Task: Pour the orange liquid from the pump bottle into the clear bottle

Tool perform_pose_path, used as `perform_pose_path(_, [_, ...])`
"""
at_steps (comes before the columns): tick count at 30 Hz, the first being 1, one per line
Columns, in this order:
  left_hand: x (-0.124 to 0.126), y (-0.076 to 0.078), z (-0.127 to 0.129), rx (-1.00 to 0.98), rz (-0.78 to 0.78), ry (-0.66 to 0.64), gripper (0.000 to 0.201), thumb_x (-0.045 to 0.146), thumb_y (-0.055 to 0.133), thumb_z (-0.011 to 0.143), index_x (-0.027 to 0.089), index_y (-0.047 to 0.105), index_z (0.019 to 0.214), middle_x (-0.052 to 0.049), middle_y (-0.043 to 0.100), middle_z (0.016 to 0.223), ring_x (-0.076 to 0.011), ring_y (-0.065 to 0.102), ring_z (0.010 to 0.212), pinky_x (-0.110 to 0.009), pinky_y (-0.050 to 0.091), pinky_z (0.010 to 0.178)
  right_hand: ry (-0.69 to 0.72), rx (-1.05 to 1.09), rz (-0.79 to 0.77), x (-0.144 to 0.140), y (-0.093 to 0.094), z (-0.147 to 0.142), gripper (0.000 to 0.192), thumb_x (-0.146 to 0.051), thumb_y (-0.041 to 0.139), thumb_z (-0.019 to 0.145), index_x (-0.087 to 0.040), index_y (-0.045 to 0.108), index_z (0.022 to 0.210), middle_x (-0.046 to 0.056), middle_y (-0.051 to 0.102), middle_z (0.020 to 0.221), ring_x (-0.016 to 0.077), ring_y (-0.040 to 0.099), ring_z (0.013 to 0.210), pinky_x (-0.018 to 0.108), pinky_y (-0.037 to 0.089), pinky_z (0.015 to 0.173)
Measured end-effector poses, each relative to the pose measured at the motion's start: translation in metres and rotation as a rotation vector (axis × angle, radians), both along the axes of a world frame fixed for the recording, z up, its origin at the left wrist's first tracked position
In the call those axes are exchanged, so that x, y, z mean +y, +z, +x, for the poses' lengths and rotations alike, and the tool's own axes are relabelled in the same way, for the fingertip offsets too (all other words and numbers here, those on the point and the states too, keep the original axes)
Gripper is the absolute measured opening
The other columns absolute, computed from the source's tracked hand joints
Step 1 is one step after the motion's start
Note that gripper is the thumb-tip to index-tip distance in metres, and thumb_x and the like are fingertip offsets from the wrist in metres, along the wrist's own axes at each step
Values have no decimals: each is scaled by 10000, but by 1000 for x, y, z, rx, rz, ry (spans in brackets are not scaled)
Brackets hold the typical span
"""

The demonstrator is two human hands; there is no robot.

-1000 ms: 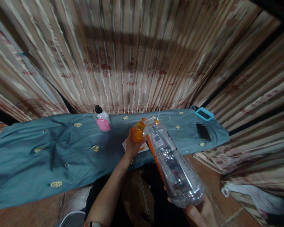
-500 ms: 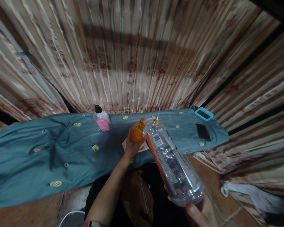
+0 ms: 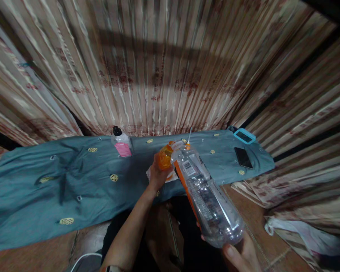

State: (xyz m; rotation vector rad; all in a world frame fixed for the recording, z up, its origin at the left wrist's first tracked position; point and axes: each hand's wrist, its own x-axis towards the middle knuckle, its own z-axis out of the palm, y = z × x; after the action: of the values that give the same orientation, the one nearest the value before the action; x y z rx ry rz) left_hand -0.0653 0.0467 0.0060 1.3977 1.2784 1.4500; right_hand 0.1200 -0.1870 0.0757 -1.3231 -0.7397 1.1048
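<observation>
My left hand [image 3: 158, 175] is closed around a small orange bottle [image 3: 164, 158] above the cloth-covered surface. My right hand [image 3: 239, 253] grips the base of a large clear plastic bottle [image 3: 209, 196] with an orange strip and a barcode on its label. The clear bottle is tilted, its neck up against the mouth of the orange bottle. I cannot make out liquid passing between them. Beneath my left hand lies a white tissue [image 3: 171, 176] with an orange patch. Just behind the bottle necks, a thin white nozzle or tube with an orange base [image 3: 189, 140] stands up.
A clear bottle with a pink label and black cap [image 3: 122, 143] stands on the teal patterned cloth [image 3: 96, 189]. To the right lie a phone [image 3: 243, 157] and a blue-framed device [image 3: 244, 136]. Striped curtains [image 3: 158, 75] hang behind and at both sides. A white bag [image 3: 300, 234] is at lower right.
Both hands and both bottles stay almost exactly where they were. The dark phone, pixelated earlier, now shows plainly.
</observation>
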Motion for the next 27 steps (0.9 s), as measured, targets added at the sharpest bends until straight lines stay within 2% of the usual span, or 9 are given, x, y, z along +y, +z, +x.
perform_pose_path(9, [0, 1, 0, -29, -8, -16, 570, 275, 788, 679, 219, 539, 1188, -27, 705, 1013, -190, 690, 864, -304, 560, 788, 6, 63, 34, -1, -7, -2, 651, -513, 833, 694, -232, 658, 1254, 147, 791, 1103, 368, 747, 1022, 474, 606, 824])
perform_pose_path(15, [0, 0, 0, -28, -29, -24, 607, 294, 796, 681, 220, 523, 1218, -30, 709, 1000, -193, 689, 845, -309, 563, 773, -21, 147, 27, 1, -5, -6, 725, -525, 866, 636, -211, 647, 1252, 167, 775, 1144, 381, 743, 1036, 475, 617, 802])
perform_pose_path(19, [0, -1, 0, -21, -18, -18, 581, 287, 797, 680, 230, 541, 1198, -28, 714, 999, -205, 695, 879, -312, 564, 788, -58, 181, 1, 3, 0, -13, 735, -561, 864, 612, -241, 643, 1235, 152, 780, 1140, 365, 747, 1041, 431, 619, 788])
perform_pose_path(23, [1, -2, -1, -24, -10, -20, 598, 287, 806, 673, 221, 541, 1205, -42, 718, 1026, -212, 699, 908, -315, 565, 813, -119, 236, -46, 5, 8, -19, 644, -524, 872, 613, -251, 664, 1158, 129, 800, 1079, 324, 764, 1006, 379, 617, 786])
perform_pose_path(27, [2, -3, 0, -16, -23, -6, 626, 313, 811, 666, 220, 534, 1220, -49, 718, 1067, -217, 703, 921, -325, 567, 816, -159, 266, -63, 7, 12, -17, 531, -426, 866, 663, -267, 674, 1132, 101, 799, 1084, 308, 764, 998, 386, 614, 797])
